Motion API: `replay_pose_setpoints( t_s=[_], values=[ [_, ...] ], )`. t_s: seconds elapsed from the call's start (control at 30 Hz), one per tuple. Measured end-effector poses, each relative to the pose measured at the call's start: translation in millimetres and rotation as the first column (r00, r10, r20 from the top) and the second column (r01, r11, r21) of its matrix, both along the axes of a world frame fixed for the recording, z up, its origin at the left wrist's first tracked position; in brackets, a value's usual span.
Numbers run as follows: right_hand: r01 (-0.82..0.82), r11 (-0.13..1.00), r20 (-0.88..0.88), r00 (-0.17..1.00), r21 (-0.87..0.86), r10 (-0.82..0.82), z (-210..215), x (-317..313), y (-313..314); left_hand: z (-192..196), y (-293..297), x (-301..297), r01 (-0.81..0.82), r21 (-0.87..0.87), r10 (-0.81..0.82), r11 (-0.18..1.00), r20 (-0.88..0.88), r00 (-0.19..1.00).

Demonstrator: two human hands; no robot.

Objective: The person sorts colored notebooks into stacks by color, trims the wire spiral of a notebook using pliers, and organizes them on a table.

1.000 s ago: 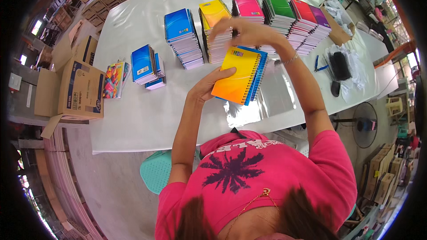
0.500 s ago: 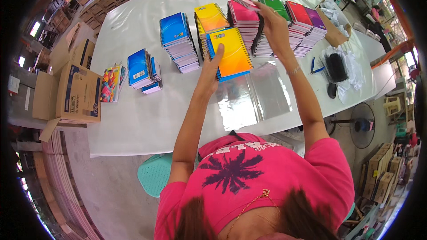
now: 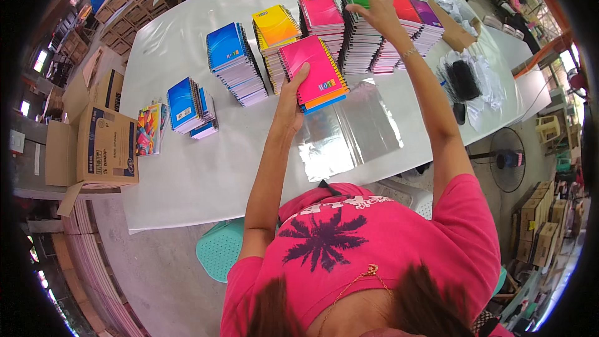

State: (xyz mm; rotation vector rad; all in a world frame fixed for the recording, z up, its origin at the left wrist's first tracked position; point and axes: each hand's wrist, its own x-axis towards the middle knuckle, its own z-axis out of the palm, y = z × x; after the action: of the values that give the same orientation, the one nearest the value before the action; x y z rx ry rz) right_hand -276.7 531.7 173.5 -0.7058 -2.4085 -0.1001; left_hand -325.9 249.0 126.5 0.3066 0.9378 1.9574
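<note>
My left hand (image 3: 291, 100) grips a small pile of spiral notebooks, its thumb lying on the pink notebook (image 3: 315, 72) on top. Orange and blue covers peek out beneath the pink one. My right hand (image 3: 383, 17) is over the green notebook stack (image 3: 360, 40), thumb and fingers apart at the top cover. Left of it stand a pink stack (image 3: 323, 12), a yellow stack (image 3: 274, 24) and a tall blue stack (image 3: 228, 47). On its right are a red stack (image 3: 405, 11) and a purple stack (image 3: 427, 14). Clear plastic sheets (image 3: 355, 128) lie below the held notebooks.
Shorter blue notebook piles (image 3: 185, 109) and a colourful patterned pack (image 3: 150, 126) lie at the left, near an open cardboard box (image 3: 106, 143). A black brush (image 3: 465, 80) rests on crumpled plastic at the right. A fan (image 3: 506, 159) stands beyond the table (image 3: 187, 193).
A pink notebook now lies on top of the yellow-orange one in my left hand. My right hand has let it go and moved to the green stack.
</note>
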Motion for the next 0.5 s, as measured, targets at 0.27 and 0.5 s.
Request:
replay_pose_setpoints(
  t_s=[0.27,0.5],
  values=[
    [-0.061,0.997,0.287,0.957,0.044,0.046,-5,-25,3,-2,0,2,-0.088,0.053,0.091,0.995,-0.063,0.994],
    [-0.085,0.992,0.219,0.974,0.090,0.064,30,3,15,-3,3,-1,-0.018,-0.008,0.017,1.000,-0.057,0.998]
  ],
)
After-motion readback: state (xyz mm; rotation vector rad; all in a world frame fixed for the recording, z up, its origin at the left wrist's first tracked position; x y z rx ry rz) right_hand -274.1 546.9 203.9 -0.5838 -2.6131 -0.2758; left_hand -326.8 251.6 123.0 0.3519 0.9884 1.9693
